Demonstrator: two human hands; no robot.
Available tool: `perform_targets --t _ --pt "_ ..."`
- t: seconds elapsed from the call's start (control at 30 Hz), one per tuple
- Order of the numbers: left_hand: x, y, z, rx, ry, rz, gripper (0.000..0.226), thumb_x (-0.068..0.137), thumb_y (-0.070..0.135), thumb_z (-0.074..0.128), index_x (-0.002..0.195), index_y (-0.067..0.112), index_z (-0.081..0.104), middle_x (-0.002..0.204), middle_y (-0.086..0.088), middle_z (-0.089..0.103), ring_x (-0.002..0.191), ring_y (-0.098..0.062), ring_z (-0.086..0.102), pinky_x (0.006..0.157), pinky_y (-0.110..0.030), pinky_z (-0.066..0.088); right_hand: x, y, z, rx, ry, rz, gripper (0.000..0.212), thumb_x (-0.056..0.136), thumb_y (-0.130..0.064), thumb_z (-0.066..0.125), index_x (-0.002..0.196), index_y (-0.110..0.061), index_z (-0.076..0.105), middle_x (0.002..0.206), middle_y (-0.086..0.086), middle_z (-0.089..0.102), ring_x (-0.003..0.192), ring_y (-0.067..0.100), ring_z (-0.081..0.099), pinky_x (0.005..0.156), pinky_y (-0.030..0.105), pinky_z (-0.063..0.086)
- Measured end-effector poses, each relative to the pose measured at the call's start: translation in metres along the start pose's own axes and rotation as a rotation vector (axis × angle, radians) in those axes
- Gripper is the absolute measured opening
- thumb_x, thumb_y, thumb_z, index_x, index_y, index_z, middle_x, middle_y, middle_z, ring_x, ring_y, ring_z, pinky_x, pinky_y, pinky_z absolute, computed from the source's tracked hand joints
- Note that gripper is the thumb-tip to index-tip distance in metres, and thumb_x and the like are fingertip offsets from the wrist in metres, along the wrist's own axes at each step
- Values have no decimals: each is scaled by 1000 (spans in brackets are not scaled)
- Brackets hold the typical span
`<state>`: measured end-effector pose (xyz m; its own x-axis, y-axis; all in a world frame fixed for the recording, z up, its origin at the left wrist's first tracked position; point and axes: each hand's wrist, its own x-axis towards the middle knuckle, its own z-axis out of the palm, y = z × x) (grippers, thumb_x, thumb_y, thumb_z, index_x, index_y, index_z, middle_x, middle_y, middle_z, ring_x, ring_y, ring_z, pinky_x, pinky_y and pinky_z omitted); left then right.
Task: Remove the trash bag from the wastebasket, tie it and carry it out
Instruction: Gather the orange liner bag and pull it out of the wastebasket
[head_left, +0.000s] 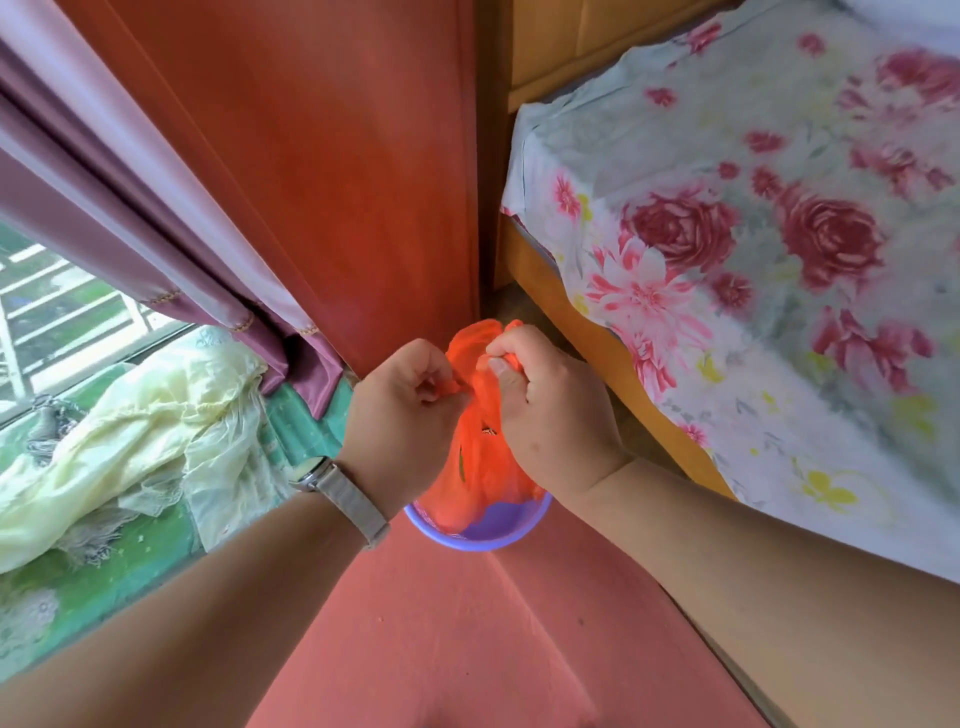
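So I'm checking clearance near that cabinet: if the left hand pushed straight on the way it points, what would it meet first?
The left hand points at the gathered orange trash bag it already grips, and the right hand is probably just beyond; depth is unclear.

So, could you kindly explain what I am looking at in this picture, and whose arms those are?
There is no machine here. A person wears a wide-angle camera on the head, so the single view looks forward and down along their own two bare arms.

The left hand, with a wristwatch on that wrist, and the right hand both grip the gathered top of an orange trash bag. They seem to be tying it. The bag's bottom sits in or just above a small purple wastebasket; I cannot tell which.

Around them: a reddish wooden cabinet behind, a bed with a flowered sheet on the right, and a purple curtain with pale yellow cloth by the window on the left.
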<state>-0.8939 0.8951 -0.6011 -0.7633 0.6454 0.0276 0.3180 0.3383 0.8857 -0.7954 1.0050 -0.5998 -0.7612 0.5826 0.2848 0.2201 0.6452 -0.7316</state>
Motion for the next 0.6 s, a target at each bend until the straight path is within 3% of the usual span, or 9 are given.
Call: perform_targets --t 0.17,0.3,0.37,0.5,0.6 --pt "3 47 -35 15 100 -39 31 74 -5 66 65 18 47 63 -8 59 60 -30 56 60 -41 46 16 -39 -47 -40 20 -29 7 89 -13 53 91 -14 60 73 4 65 66 32 59 56 39 47" --pt "12 84 -61 16 102 -25 24 74 -8 62 69 10 47 66 -16 58 63 -35 56 61 -47 49 26 -63 -86 -65 56 -41 6 88 -9 55 89 -11 61 71 -1 63 65 27 59 57 38 47" --pt "15 99 -69 17 102 -10 26 74 -7 62 67 13 47 66 -12 57 62 -27 53 61 -44 48 29 -73 -101 -82 61 -51 9 87 -12 53 88 -11 61 70 0 63 64 28 59 55 40 49" --pt "23 117 -74 56 111 1 34 73 -5 64 64 24 47 67 -8 59 64 -27 56 64 -42 49 31 -84 -114 -70 78 -4 8 88 -8 55 89 -13 62 64 -7 55 55 17 48 51 33 40" --pt "29 128 -76 56 125 20 35 72 -4 64 64 25 47 66 -1 55 64 -22 52 63 -40 47 39 -90 -122 -68 138 39 10 87 -6 58 89 -15 63 69 -1 66 60 19 55 57 37 40"
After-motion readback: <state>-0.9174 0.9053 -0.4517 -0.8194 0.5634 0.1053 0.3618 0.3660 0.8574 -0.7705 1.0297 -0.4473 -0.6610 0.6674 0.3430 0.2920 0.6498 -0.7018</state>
